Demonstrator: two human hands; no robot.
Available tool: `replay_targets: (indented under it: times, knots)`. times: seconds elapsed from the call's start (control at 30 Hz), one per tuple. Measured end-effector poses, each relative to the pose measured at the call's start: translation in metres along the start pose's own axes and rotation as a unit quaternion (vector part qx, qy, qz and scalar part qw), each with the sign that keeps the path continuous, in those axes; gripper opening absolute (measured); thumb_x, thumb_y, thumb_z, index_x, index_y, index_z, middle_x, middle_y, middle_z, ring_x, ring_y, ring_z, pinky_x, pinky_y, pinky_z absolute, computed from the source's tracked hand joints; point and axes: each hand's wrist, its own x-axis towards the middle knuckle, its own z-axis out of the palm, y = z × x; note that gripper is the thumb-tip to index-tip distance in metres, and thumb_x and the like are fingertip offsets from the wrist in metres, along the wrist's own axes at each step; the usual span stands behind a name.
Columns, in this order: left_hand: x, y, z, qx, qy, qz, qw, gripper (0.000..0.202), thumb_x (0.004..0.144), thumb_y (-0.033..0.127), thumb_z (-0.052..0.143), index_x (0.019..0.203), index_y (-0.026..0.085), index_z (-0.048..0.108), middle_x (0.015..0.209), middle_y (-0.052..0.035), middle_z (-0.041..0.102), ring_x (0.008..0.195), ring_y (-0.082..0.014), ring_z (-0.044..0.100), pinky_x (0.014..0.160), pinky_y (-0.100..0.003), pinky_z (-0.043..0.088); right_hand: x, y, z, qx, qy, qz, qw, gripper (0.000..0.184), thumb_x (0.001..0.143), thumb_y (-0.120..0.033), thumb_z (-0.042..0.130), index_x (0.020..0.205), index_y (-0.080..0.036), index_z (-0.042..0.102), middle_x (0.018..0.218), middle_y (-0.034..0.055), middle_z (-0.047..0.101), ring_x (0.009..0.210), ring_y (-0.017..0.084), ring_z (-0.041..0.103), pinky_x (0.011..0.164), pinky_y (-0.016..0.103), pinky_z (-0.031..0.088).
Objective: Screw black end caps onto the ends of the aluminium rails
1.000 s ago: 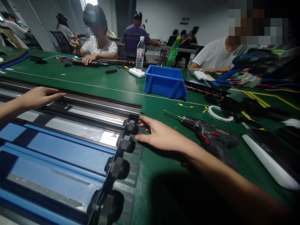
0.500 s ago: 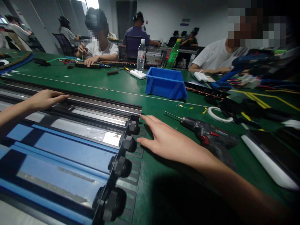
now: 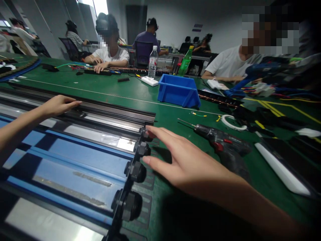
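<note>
A long assembly of metal rails [image 3: 117, 117] and blue-filmed strips [image 3: 87, 147] lies across the table on my left. Its right end has a black end plate with several black cable glands [image 3: 137, 171]. My left hand [image 3: 60, 104] lies over the far rails, its fingers stretched out. My right hand [image 3: 180, 154] is at the end plate, its thumb and fingers apart and stretched toward the glands. Its fingertips overlap the farthest gland; whether they touch it I cannot tell. Nothing shows in either hand.
A power drill [image 3: 225, 142] lies right of my right hand, its long bit toward the rails. Beyond are a blue bin [image 3: 178, 92], a water bottle [image 3: 152, 63], a green bottle [image 3: 185, 62] and a white cable coil [image 3: 233, 123]. Co-workers sit across the green table [image 3: 112, 89].
My right hand has come in closer over the end plate and its glands. My left hand stays on the rails with fingers stretched. The view has shifted slightly.
</note>
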Motion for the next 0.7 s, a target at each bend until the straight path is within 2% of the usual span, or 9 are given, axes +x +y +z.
replay_targets:
  times: [0.07,0.13,0.17,0.2,0.23,0.33,0.4,0.57,0.7]
  knots:
    - [0.001,0.0,0.001,0.013,-0.009,-0.001,1.0,0.084,0.086,0.08,0.046,0.128,0.012,0.071,0.098,-0.0053,0.078,0.088,-0.0235,0.065,0.074,-0.023,0.041,-0.011,-0.019,0.012,0.009,0.016,-0.069,0.997,0.074,0.094,-0.061,0.059,0.154,-0.021,0.042,0.157,0.0067,0.048,0.141,0.029,0.049,0.115,0.043,0.046]
    - [0.002,0.0,0.002,0.025,-0.013,-0.007,1.0,0.085,0.087,0.081,0.043,0.128,0.013,0.071,0.099,-0.0052,0.078,0.091,-0.0241,0.065,0.075,-0.023,0.041,-0.019,-0.036,0.038,0.007,0.024,-0.182,0.983,0.069,0.095,-0.058,0.059,0.15,-0.018,0.046,0.152,0.0058,0.054,0.137,0.024,0.052,0.114,0.037,0.047]
    - [0.002,0.001,0.002,0.029,-0.015,-0.009,0.999,0.085,0.087,0.081,0.042,0.128,0.013,0.071,0.101,-0.005,0.078,0.092,-0.0242,0.065,0.076,-0.023,0.042,-0.022,-0.043,0.056,-0.004,0.054,-0.272,0.961,0.057,0.1,-0.05,0.055,0.144,-0.015,0.051,0.148,0.0064,0.058,0.135,0.023,0.053,0.116,0.036,0.045]
    - [0.002,0.001,0.002,0.032,-0.018,-0.01,0.999,0.085,0.087,0.082,0.041,0.128,0.013,0.071,0.104,-0.0049,0.078,0.094,-0.0243,0.065,0.077,-0.023,0.042,-0.024,-0.048,0.075,-0.034,0.097,-0.319,0.942,0.042,0.104,-0.038,0.05,0.14,-0.015,0.055,0.146,0.0053,0.06,0.135,0.023,0.052,0.119,0.04,0.041]
    - [0.002,0.001,0.003,0.033,-0.021,-0.008,0.999,0.085,0.087,0.082,0.041,0.13,0.014,0.07,0.108,-0.0049,0.078,0.096,-0.0243,0.065,0.078,-0.023,0.043,-0.026,-0.051,0.094,-0.068,0.128,-0.337,0.93,0.036,0.105,-0.031,0.048,0.136,-0.017,0.058,0.146,0.0035,0.06,0.136,0.023,0.051,0.119,0.043,0.041]
    - [0.002,-0.001,0.002,0.037,-0.029,0.0,0.999,0.086,0.089,0.082,0.039,0.134,0.014,0.067,0.122,-0.0067,0.074,0.104,-0.0249,0.064,0.086,-0.025,0.044,-0.027,-0.055,0.143,-0.125,0.196,-0.368,0.9,0.032,0.104,-0.032,0.05,0.129,-0.02,0.065,0.145,0.0027,0.06,0.134,0.024,0.053,0.114,0.042,0.048]
    - [0.001,-0.002,0.002,0.038,-0.032,0.004,0.999,0.086,0.09,0.081,0.038,0.136,0.014,0.065,0.131,-0.0089,0.07,0.111,-0.0261,0.063,0.093,-0.027,0.043,-0.027,-0.055,0.159,-0.141,0.227,-0.369,0.89,0.033,0.102,-0.034,0.053,0.129,-0.019,0.067,0.14,0.0032,0.064,0.128,0.024,0.058,0.109,0.04,0.052]
    - [0.001,-0.003,0.002,0.036,-0.045,0.024,0.998,0.086,0.091,0.082,0.036,0.136,0.014,0.064,0.135,-0.0099,0.067,0.116,-0.0268,0.06,0.101,-0.03,0.041,-0.032,-0.063,0.167,-0.169,0.281,-0.339,0.882,0.031,0.098,-0.035,0.061,0.122,-0.018,0.072,0.132,0.0038,0.07,0.12,0.021,0.064,0.098,0.032,0.059]
    - [0.003,-0.002,0.002,0.048,-0.06,0.059,0.995,0.082,0.094,0.079,0.034,0.134,0.014,0.063,0.133,-0.009,0.067,0.114,-0.0258,0.059,0.099,-0.029,0.041,-0.038,-0.069,0.177,-0.151,0.319,-0.31,0.883,0.033,0.093,-0.044,0.067,0.123,-0.03,0.071,0.135,-0.0007,0.069,0.121,0.024,0.065,0.097,0.035,0.059]
